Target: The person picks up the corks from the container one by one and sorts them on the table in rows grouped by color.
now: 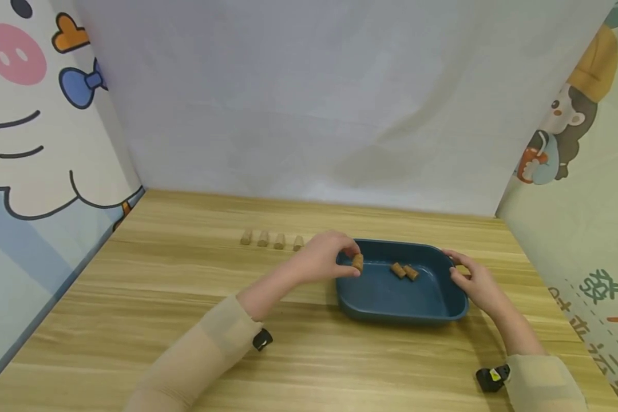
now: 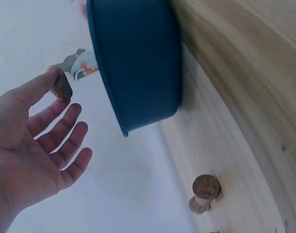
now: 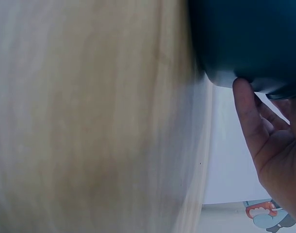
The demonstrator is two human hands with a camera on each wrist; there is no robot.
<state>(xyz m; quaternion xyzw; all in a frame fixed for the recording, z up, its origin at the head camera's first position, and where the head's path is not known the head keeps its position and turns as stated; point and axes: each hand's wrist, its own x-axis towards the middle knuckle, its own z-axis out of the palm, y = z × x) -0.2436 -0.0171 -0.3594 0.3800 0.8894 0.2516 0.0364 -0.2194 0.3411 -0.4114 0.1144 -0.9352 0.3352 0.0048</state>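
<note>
My left hand (image 1: 325, 258) pinches a cork (image 1: 357, 262) between thumb and forefinger, over the left end of a dark blue oblong basin (image 1: 399, 318). In the left wrist view the same cork (image 2: 61, 86) sits at the fingertips, while the other fingers spread loosely. Two more corks (image 1: 404, 271) lie side by side on the basin floor. At the basin's right end, my right hand (image 1: 478, 284) grips the rim. The right wrist view has that hand (image 3: 276, 145) against the basin's outer wall (image 3: 250, 43), its grip partly hidden.
Several corks (image 1: 263, 239) stand in a row on the wooden table (image 1: 195, 274), left of the basin. A plain pale sheet (image 1: 309, 114) rises behind the table. Printed cartoon panels (image 1: 36, 114) flank it on both sides.
</note>
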